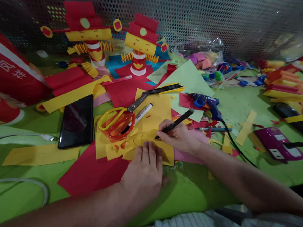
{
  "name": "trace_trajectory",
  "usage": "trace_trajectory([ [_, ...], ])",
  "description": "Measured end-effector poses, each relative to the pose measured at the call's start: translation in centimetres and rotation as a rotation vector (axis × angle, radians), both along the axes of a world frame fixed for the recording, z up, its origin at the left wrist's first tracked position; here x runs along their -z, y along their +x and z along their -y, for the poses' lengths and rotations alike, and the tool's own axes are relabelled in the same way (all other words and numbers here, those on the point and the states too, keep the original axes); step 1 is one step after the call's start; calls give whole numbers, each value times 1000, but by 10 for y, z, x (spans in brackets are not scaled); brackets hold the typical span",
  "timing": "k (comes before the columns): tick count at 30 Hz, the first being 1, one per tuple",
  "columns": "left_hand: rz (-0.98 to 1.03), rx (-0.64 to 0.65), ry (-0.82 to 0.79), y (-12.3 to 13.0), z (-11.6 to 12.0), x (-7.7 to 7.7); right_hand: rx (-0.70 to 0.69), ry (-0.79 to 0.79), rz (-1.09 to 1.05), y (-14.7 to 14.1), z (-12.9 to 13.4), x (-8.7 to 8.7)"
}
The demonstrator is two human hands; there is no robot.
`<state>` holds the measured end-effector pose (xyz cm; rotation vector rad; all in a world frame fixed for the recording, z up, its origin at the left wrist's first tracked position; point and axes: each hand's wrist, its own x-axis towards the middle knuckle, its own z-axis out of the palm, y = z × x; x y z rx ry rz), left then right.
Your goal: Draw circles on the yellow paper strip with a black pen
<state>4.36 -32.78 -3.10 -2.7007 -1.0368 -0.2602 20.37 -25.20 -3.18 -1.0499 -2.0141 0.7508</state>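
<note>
Head view: right hand (177,136) pinches a black pen (174,124), tip down on a yellow paper sheet (152,127) lying on the green table (192,189). Left hand (144,172) lies flat, fingers together, pressing the same sheet's near edge. Just beyond the hands: red-and-yellow-handled scissors (131,114) and a white marker (141,114) on the yellow paper. Left of them, a black phone (77,122). Right, a blue glue gun (210,106). Far back, two red-and-yellow paper dolls (139,42).
</note>
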Motion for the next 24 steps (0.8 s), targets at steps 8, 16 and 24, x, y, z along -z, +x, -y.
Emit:
trace_trajectory([
  [8, -9, -1, 14, 0, 0, 0, 15, -11, 26, 1, 1, 1],
  [16, -1, 3, 17, 1, 0, 2, 10, 32, 38, 1, 0, 2],
  [24, -9, -4, 0, 0, -1, 1, 7, 33, 40, 0, 1, 2],
])
